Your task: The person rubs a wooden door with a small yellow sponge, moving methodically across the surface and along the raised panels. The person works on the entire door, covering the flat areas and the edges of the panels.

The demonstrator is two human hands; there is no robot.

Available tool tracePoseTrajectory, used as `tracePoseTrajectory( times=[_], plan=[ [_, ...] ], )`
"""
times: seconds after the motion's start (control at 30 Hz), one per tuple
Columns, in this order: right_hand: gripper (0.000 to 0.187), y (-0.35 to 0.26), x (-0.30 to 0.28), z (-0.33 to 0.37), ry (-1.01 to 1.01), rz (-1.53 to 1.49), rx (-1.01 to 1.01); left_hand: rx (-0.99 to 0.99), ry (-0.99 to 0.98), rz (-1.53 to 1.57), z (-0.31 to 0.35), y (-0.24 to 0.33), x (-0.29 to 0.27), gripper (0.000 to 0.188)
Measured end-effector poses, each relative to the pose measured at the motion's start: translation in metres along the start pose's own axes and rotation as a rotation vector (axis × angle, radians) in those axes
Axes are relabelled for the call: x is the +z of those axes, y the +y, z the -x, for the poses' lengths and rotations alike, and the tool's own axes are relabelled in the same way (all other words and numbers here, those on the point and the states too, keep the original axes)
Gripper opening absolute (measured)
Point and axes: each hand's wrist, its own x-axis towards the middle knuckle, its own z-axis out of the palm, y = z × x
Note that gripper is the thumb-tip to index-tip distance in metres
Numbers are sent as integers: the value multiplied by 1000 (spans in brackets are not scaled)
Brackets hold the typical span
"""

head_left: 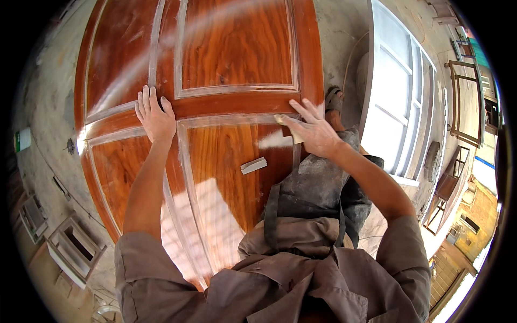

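Note:
A glossy reddish-brown wooden door with framed panels lies in front of me, whitish dust along its mouldings. My left hand rests flat on the crosspiece between panels, fingers stretched and holding nothing. Near the door's right edge, my right hand presses a pale yellow piece of sandpaper against the moulding. Part of that sheet is hidden under the palm, and the fingers are dusty. On the lower panel lies a small folded greyish-white strip, touched by neither hand.
A white panelled frame stands to the right, beyond my dusty trousers. Small grey wooden frames lie at the lower left on the concrete floor. Brown frames stand farther right. Sunlight falls across the lower panel.

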Motion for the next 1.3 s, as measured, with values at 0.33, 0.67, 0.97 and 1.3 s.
tracePoseTrajectory(
  times=[0.33,0.67,0.97,1.3],
  plan=[
    [75,4,4,-4,27,20,-73,18,26,9,2,0,5,48],
    [82,-18,16,-66,-78,1,-198,20,16,40,-4,13,6,48],
    [82,-30,22,-76,60,-151,-180,20,36,24,-4,10,2,47],
    [77,9,26,-40,-18,-41,-158,-9,44,-7,0,9,-5,46]
  ],
)
